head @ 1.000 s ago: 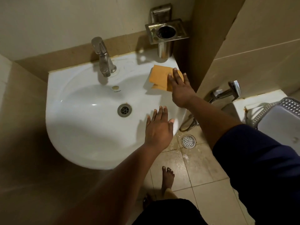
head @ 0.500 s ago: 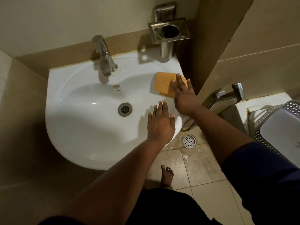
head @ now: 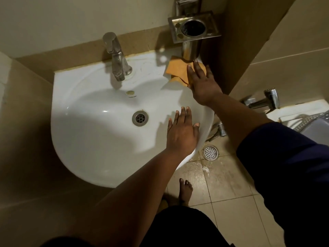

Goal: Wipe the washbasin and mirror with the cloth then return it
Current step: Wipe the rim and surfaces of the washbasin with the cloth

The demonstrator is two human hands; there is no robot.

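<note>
- Since the earlier picture the right hand (head: 203,82) has pushed the cloth (head: 179,70) away from the person, up the rim of the washbasin (head: 92,139) into its back right corner; before, the cloth lay further forward on the right rim.
- The cloth, orange and folded, now reaches under the metal holder (head: 194,29) on the wall, its far edge touching or just short of the holder's round stem; I cannot tell which.
- The right hand lies flat on the cloth with fingers straight and spread, pressing it down rather than pinching it. Most of the cloth shows to the left of the fingers and beyond them; a folded corner sticks out beside the thumb.
- The left hand (head: 181,132) has stayed nearly where it was: palm down on the right rim, nearer the person than the right hand, fingers straight and pointing into the bowl, holding nothing.
- The drain (head: 140,118) lies in the bowl just left of the left hand's fingertips.
- The tap (head: 116,57) stands at the back of the basin, well to the left of the cloth.
- Below the right forearm, on the tiled floor, are a round floor drain (head: 211,152) and one bare foot (head: 185,190).
- A metal spray nozzle (head: 261,100) hangs on the wall to the right of the right forearm.
</note>
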